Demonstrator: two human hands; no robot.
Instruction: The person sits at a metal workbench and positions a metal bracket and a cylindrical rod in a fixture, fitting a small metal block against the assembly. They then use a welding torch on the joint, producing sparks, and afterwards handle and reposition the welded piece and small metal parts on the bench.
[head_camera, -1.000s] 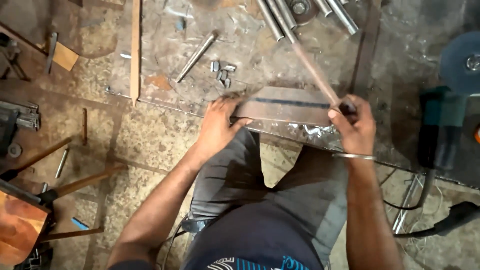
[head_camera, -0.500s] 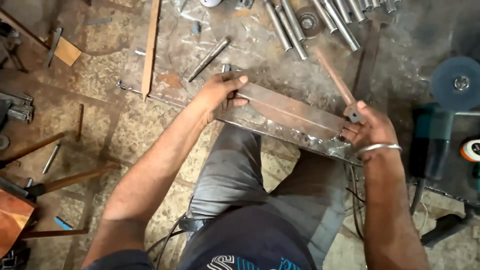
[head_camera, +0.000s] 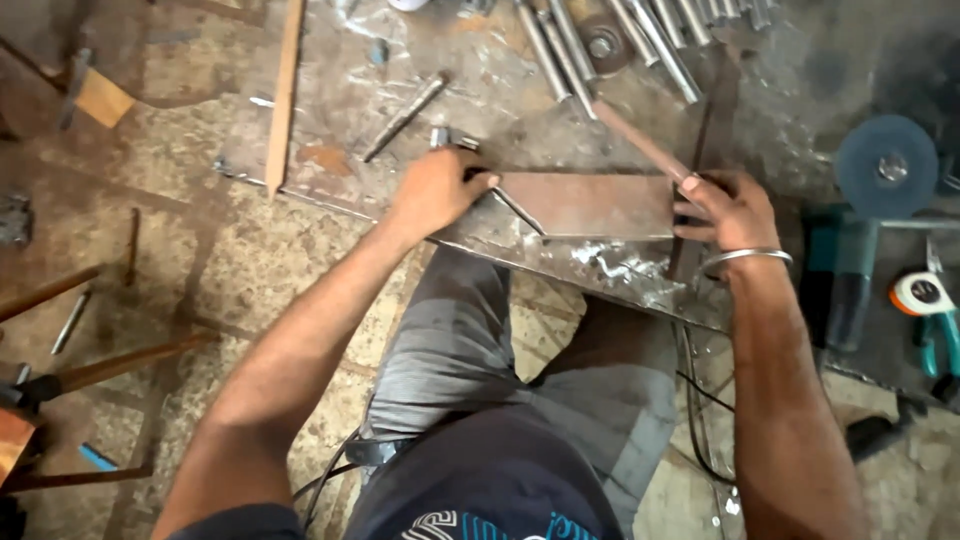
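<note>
Nearest the camera: dark shirt with a pale printed curl at the lower edge, cut off by the frame, and grey trousers (head_camera: 470, 350), knees bent under the work. Black cable (head_camera: 700, 420) loops beside the right leg. Left hand (head_camera: 435, 190) lies palm down, fingers curled close together, pressing the left end of a flat rusty-brown steel plate (head_camera: 590, 205); whether the fingers hook under its edge is not visible. Right hand (head_camera: 730, 208), thin silver bangle (head_camera: 745, 258) at the wrist, closes on the plate's right end and on a slim reddish-brown metal rod (head_camera: 640, 140) that slants up and left from the fist; the grip on each cannot be separated. Plate lies flat on a scuffed grey metal work sheet (head_camera: 340, 90), near its front edge, between both hands, with pale spatter just in front. Far right: teal-and-black angle grinder (head_camera: 855, 270) with grey disc, beside it a small round white-and-orange tape measure (head_camera: 920, 295), face markings too small to make out; teal-handled pliers (head_camera: 945, 340) partly cut off. Left floor: rusty bars, small blue strip (head_camera: 97, 457). Farther back: long pale wooden strip (head_camera: 282, 95), a short grey steel bolt (head_camera: 405, 117), then a row of bright steel round bars (head_camera: 620, 40) cut off at the top edge
</note>
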